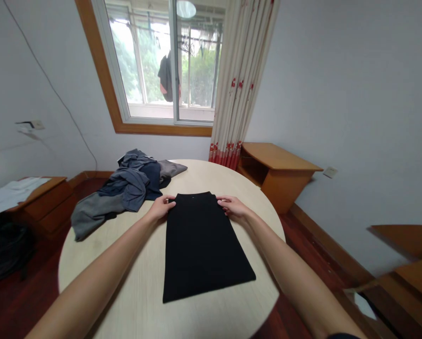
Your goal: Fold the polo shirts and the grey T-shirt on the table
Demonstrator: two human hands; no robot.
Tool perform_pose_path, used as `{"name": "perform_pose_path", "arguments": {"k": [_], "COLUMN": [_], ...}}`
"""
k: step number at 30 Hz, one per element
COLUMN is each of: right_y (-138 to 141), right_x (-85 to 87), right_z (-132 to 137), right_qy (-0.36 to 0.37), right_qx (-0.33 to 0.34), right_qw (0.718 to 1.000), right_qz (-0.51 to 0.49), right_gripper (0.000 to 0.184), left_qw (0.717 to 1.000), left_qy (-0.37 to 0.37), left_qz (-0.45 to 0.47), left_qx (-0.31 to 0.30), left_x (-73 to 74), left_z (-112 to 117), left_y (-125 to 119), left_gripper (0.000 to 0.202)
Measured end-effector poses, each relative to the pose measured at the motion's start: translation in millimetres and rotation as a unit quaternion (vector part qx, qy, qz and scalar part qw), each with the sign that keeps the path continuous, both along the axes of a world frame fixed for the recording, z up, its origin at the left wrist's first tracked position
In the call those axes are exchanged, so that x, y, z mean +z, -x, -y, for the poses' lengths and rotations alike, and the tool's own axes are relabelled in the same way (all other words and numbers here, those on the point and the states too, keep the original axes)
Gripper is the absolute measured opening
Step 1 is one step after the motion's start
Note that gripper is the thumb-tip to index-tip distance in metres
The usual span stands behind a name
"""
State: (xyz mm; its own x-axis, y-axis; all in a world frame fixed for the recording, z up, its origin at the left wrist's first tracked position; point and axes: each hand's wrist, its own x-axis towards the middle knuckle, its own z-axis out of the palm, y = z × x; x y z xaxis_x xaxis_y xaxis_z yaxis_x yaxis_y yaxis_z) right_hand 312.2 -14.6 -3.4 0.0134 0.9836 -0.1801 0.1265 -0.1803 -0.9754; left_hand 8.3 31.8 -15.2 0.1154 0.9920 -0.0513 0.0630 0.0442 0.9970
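Note:
A black shirt, folded into a long flat panel, lies on the round pale table with its collar end away from me. My left hand pinches the far left corner by the collar. At the far right corner, my right hand grips the cloth between thumb and fingers. The shirt's wider near edge lies flat and untouched.
Rumpled grey and dark blue clothes are heaped at the table's far left. Beyond the table stand a wooden desk and a patterned curtain. To the left are a wooden cabinet and a black bag.

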Motion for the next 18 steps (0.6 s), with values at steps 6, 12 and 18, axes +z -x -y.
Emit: {"name": "perform_pose_path", "arguments": {"k": [6, 12, 18], "right_y": [6, -10, -9], "right_x": [-13.2, -16.9, -38.7], "right_z": [-26, -38, -40], "right_qy": [-0.042, -0.188, -0.222], "right_qx": [-0.055, -0.081, -0.042], "right_qw": [0.997, 0.979, 0.941], "right_qz": [-0.036, 0.014, 0.252], "right_gripper": [0.029, 0.037, 0.034], "left_qw": [0.995, 0.991, 0.99], "left_qy": [-0.075, -0.105, -0.11], "left_qz": [0.064, 0.079, -0.083], "left_qx": [0.006, 0.008, 0.017], "left_x": [3.0, 2.8, -25.0], "left_z": [-15, -30, -40], "left_y": [-4, 0, 6], "left_gripper": [0.061, 0.068, 0.054]}}
